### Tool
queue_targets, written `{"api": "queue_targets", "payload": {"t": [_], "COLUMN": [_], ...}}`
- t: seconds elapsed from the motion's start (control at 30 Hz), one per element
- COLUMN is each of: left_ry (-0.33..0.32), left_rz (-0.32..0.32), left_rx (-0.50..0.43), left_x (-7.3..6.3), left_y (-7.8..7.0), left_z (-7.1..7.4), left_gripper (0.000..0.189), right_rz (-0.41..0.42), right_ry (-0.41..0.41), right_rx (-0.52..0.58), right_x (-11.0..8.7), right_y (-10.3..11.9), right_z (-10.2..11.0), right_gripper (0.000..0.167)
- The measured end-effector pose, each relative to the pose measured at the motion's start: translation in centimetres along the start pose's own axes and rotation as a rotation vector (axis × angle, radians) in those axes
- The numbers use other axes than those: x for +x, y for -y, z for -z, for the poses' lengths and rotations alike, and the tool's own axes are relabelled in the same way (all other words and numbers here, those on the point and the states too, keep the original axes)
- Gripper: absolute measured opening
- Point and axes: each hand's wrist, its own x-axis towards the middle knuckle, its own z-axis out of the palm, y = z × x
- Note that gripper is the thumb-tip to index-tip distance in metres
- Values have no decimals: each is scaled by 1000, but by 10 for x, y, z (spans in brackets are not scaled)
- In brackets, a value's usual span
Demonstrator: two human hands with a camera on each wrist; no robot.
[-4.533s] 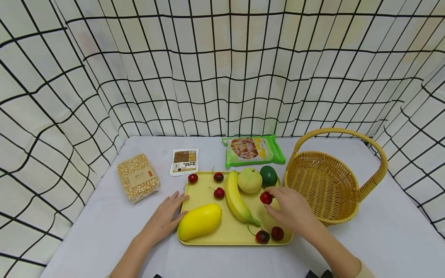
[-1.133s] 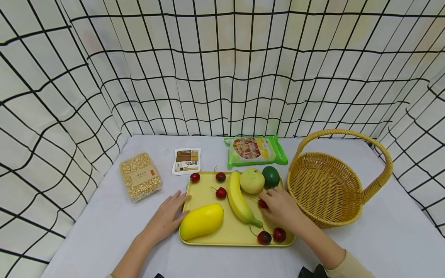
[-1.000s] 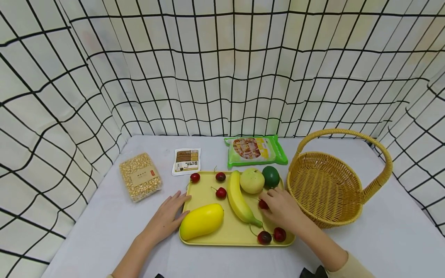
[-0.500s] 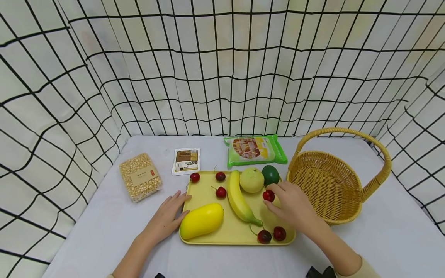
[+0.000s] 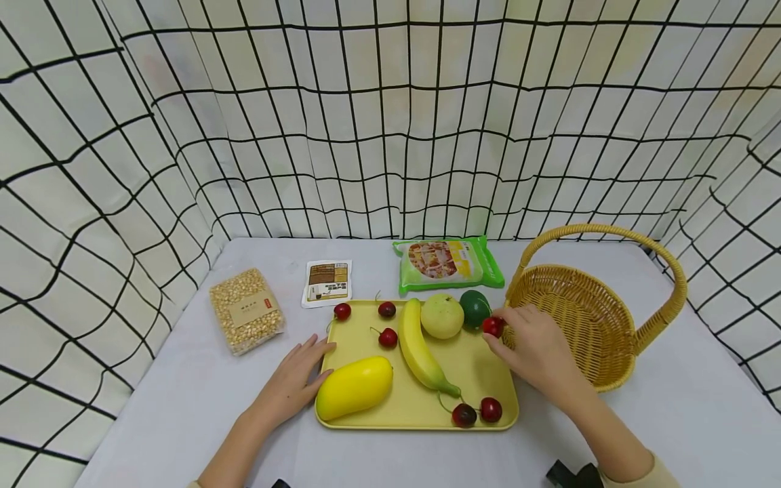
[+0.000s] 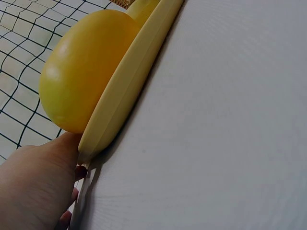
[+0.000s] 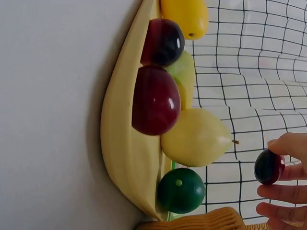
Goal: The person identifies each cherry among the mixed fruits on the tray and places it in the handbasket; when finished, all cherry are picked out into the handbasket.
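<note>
My right hand (image 5: 539,346) pinches a dark red cherry (image 5: 493,327) between thumb and fingers, over the tray's right edge beside the basket. In the right wrist view, that cherry (image 7: 268,166) is raised clear of the other fruit. My left hand (image 5: 291,379) rests with extended fingers on the left edge of the yellow tray (image 5: 427,412), its thumb next to a yellow mango (image 5: 355,388). Also on the tray are a banana (image 5: 421,356), a pale round pear (image 5: 442,316), a dark green lime (image 5: 475,309) and several cherries (image 5: 387,337).
A wicker basket (image 5: 570,325) with a tall handle stands right of the tray. Behind are a green food packet (image 5: 448,264) and a small white pouch (image 5: 327,283). A bag of corn kernels (image 5: 247,310) lies left. Black netting (image 5: 390,156) encloses the table.
My right hand was low over the tray with the cherry about a second ago. It has risen and moved right and away from me, still pinching the cherry. My left hand stays put.
</note>
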Motion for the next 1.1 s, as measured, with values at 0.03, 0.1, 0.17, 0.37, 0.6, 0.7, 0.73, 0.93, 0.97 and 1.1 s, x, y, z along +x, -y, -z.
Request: {"api": "queue_targets", "payload": {"t": [0.03,0.1,0.17,0.37,0.6,0.7,0.73,0.93,0.97,1.1], "left_ry": [-1,-3,-4,-12,-13,-7,-6,-2,-1,6], "left_rz": [1,1,0,-3,-1,-2,-1,2,3,8], "left_rx": [1,0,-1,-2,-2,-7,-9,-11,-10,-12], "left_x": [0,0,-1,0,-1,-1,-1,-1,-1,0], "left_y": [0,0,0,1,2,1,1,1,1,0], "left_z": [0,0,0,-1,-1,-1,-1,-1,-1,0], "left_gripper": [44,44,44,43,43,43,43,43,43,43], "right_rz": [-5,-31,-67,-149,-206,-226,-237,-324,-337,-393], "right_ry": [-6,-6,5,20,45,60,69,136,149,227], "right_rx": [-4,-11,-15,-30,-40,-49,-48,-43,-39,-17], "right_x": [0,-1,-3,-7,-10,-12,-13,-15,-15,-16], "right_y": [-2,-5,-8,-17,-29,-34,-36,-43,-44,-47], "right_z": [1,1,2,6,5,3,2,-1,-2,-5], "right_gripper": [33,32,33,33,32,31,31,29,29,28]}}
